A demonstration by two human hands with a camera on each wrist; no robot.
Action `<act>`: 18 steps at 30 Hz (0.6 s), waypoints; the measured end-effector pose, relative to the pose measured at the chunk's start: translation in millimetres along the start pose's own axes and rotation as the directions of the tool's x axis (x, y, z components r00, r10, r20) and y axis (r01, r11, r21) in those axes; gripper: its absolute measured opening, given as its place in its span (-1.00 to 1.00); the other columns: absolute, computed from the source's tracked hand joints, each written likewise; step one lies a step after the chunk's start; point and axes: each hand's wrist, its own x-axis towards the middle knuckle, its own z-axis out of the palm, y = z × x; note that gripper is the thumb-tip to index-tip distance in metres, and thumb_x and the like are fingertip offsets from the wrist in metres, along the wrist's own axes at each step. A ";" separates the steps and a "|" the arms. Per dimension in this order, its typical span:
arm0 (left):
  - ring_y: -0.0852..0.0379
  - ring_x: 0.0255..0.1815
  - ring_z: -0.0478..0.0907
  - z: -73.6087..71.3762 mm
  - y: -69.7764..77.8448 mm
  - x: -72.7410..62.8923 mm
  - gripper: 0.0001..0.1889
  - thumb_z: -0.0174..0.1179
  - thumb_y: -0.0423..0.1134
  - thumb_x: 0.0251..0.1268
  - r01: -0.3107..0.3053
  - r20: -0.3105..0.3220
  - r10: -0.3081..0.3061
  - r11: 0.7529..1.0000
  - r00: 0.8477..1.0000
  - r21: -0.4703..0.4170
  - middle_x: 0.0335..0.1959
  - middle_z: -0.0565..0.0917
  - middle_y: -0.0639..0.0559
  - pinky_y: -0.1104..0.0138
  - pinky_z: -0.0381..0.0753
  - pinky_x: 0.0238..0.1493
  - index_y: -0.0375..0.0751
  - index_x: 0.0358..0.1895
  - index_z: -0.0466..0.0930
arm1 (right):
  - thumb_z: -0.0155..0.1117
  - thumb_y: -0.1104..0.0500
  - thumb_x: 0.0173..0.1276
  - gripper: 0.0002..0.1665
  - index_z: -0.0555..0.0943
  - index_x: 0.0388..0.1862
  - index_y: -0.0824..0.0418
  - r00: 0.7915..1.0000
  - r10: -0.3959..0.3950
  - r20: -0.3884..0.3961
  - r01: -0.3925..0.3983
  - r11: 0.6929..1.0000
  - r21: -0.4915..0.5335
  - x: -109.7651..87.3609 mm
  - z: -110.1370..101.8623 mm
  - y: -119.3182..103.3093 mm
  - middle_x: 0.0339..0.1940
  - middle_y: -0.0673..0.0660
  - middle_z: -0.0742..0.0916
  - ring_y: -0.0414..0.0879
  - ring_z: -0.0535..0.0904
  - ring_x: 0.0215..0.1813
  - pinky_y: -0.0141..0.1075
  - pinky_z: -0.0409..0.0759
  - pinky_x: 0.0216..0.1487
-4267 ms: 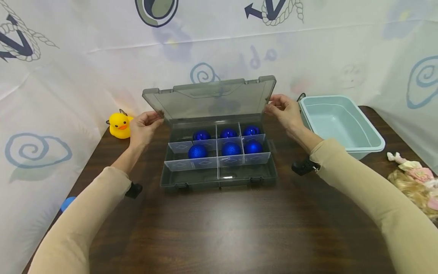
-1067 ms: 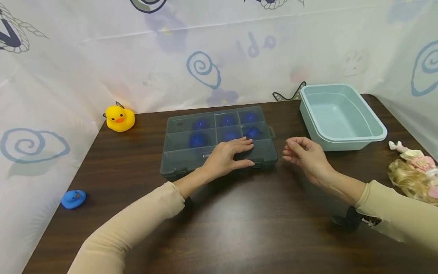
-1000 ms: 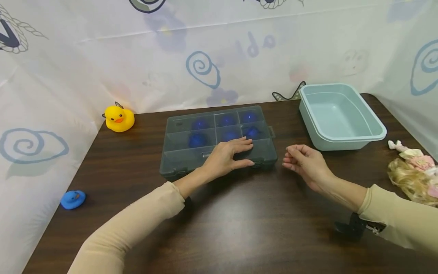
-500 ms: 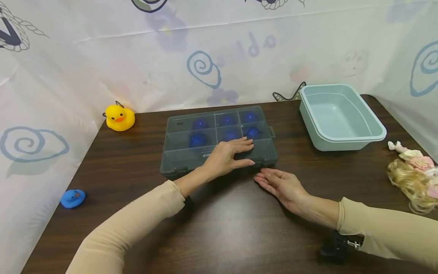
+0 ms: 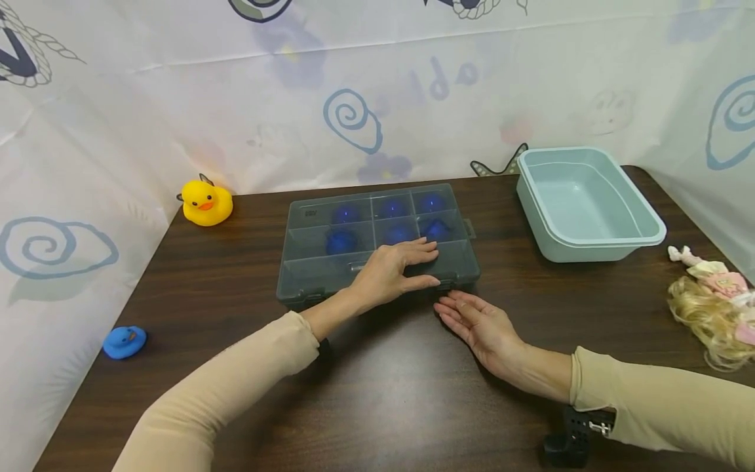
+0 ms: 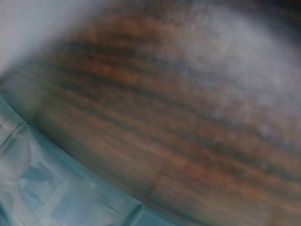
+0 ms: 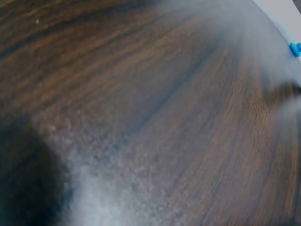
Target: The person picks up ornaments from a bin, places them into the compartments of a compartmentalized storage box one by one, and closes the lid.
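A grey see-through divider box (image 5: 318, 262) lies on the table with its lid down. Several blue balls (image 5: 342, 242) show through the lid in the back compartments. My left hand (image 5: 386, 272) rests flat on the lid's front right part, fingers straight and thumb at the front edge. At the front right latch (image 5: 448, 278), the fingertips of my right hand (image 5: 486, 331) are right by the box's lower edge, palm turned up and fingers nearly straight. In the left wrist view a blurred part of the box (image 6: 70, 188) fills the lower left corner.
A pale green basin (image 5: 596, 210) stands at the back right, with a blond doll (image 5: 708, 301) in front of it. On the left are a yellow rubber duck (image 5: 206, 203) and a small blue duck (image 5: 124, 342). A printed cloth (image 5: 236, 118) hangs behind the dark wooden table (image 5: 377, 406).
The lid, raised at first with a hand at each side, has come down. My left hand has stayed on it lately, while my right hand moved left to the front right latch.
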 end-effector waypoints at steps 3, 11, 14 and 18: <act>0.08 0.29 0.40 0.6 -0.1 0.5 -0.48 0.32 -0.09 0.14 -0.003 0.002 0.003 1.000 1.000 0.002 0.21 0.52 -0.06 0.26 0.49 0.21 -0.27 0.14 0.54 | -0.25 0.25 0.55 -0.46 0.06 0.43 0.42 1.000 -0.007 0.005 0.007 1.000 -0.025 -0.1 -0.8 0.0 0.25 0.28 0.47 -0.22 0.62 0.03 -0.37 0.49 0.20; 0.08 0.29 0.41 1.0 -0.4 0.7 -0.49 0.31 -0.09 0.14 -0.003 0.002 0.003 1.000 1.000 0.002 0.21 0.52 -0.06 0.25 0.49 0.22 -0.27 0.14 0.54 | -0.25 0.24 0.56 -0.45 0.05 0.44 0.42 1.000 -0.020 0.000 0.020 0.999 -0.046 -0.6 1.2 1.3 0.34 0.35 0.39 -0.22 0.62 0.03 -0.36 0.50 0.19; 0.08 0.29 0.41 0.6 -0.7 0.0 -0.48 0.31 -0.09 0.14 -0.002 -0.001 0.002 1.000 1.000 0.006 0.21 0.52 -0.06 0.25 0.49 0.22 -0.27 0.14 0.54 | -0.25 0.24 0.55 -0.47 0.07 0.41 0.44 1.000 -0.021 -0.005 0.021 0.999 -0.036 0.2 1.4 1.2 0.19 0.27 0.53 -0.22 0.63 0.00 -0.36 0.52 0.17; 0.07 0.29 0.41 0.1 -0.7 -0.2 -0.48 0.31 -0.08 0.14 -0.007 -0.003 0.007 1.000 1.000 0.008 0.21 0.52 -0.06 0.26 0.49 0.21 -0.28 0.14 0.54 | -0.26 0.24 0.56 -0.48 0.08 0.38 0.48 1.000 -0.030 0.006 0.030 0.998 -0.050 0.7 0.0 1.2 0.03 0.15 0.62 -0.21 0.64 -0.02 -0.37 0.54 0.15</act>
